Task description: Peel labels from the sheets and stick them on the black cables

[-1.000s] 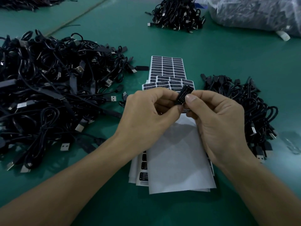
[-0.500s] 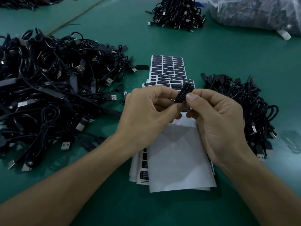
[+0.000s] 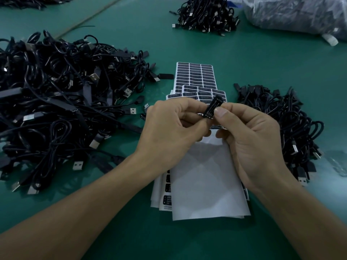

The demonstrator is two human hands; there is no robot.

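My left hand (image 3: 174,132) and my right hand (image 3: 251,143) meet above the label sheets. Together they pinch a small black label (image 3: 213,107) with white print, tilted upright between the fingertips. Whether a cable part lies behind it I cannot tell. A full sheet of black labels (image 3: 194,76) lies just beyond the hands, with overlapping sheets in front of it. White backing sheets (image 3: 204,184) lie under my wrists. A big heap of black cables (image 3: 56,102) is at the left, and a smaller pile of black cables (image 3: 281,124) at the right.
The green table mat (image 3: 244,59) carries another cable pile (image 3: 206,14) at the far centre. A clear plastic bag (image 3: 296,14) of dark goods sits at the far right. A loose black connector (image 3: 166,76) lies left of the label sheet.
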